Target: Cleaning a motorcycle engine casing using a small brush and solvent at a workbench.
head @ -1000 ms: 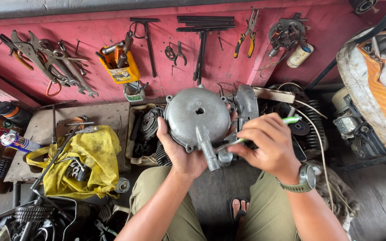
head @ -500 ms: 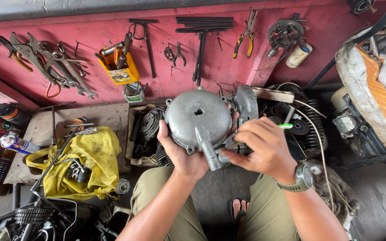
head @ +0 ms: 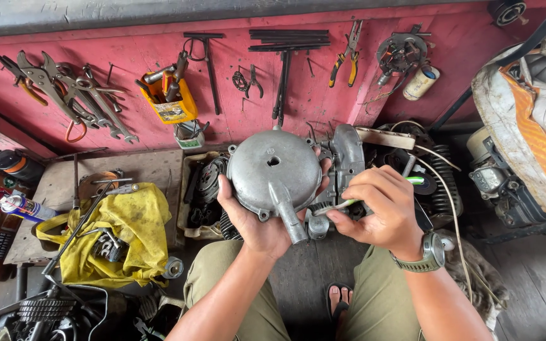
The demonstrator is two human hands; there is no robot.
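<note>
My left hand [head: 257, 218] grips a round grey metal engine cover [head: 273, 170] from below, with its short tube pointing down toward me. My right hand [head: 380, 211] holds a thin tool with a green handle [head: 415, 180], and its pale tip sits against the cover's lower right edge. A watch [head: 430, 254] is on my right wrist. Behind the cover lies a dark engine block with cooling fins [head: 440, 183].
A red wall [head: 127, 145] carries hanging pliers, wrenches, T-handle tools and a yellow holder [head: 172, 101]. A yellow cloth with parts [head: 121, 233] lies at the left beside a spray can [head: 23, 207]. A box of parts [head: 203, 189] and a motorcycle seat [head: 532, 126] flank me.
The cover has stayed in my left hand and tipped a little. My right hand has drawn the green-handled tool lower and closer to the cover's edge.
</note>
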